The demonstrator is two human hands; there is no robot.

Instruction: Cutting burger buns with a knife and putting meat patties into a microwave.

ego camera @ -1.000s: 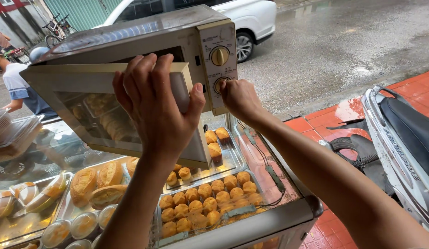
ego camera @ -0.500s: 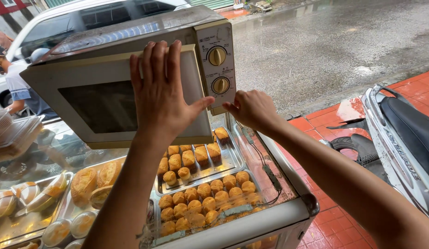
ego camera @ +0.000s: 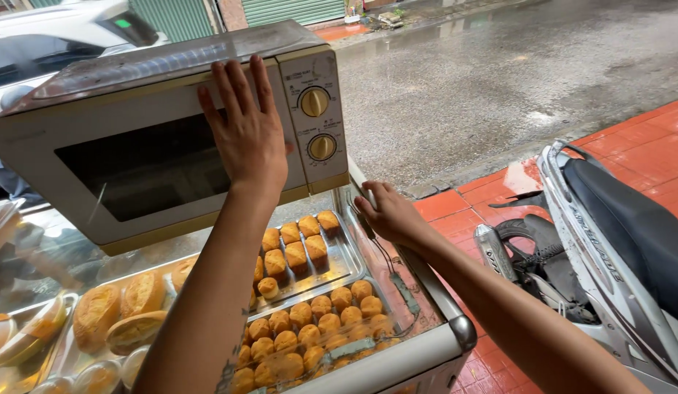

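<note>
**Left palm flat on the microwave door, right hand resting on the cart's edge**

I am seeing my left hand (ego camera: 245,135) lying flat against the door of the cream microwave (ego camera: 134,138), fingers spread and pointing toward twelve o'clock, so its grip is splayed and pinching nothing. The door is sitting flush with the oven's front. At three o'clock from that hand, two round yellow dials (ego camera: 315,102) are stacked one above the other on the control panel.

My right hand (ego camera: 388,211) is resting at about five o'clock from the microwave, on the top edge of the glass display cart (ego camera: 434,292) that is carrying the oven. Its fingers are loosely curled over that edge; I cannot tell whether they are pinching anything.

Under the glass, at six o'clock from the microwave, small golden pastries (ego camera: 310,321) are lying in rows on metal trays (ego camera: 346,259). At eight o'clock, larger bread rolls (ego camera: 98,314) are lying side by side.

At three o'clock from the cart, a parked scooter (ego camera: 616,241) is standing on red paving, with a wet road (ego camera: 499,73) beyond it.
</note>
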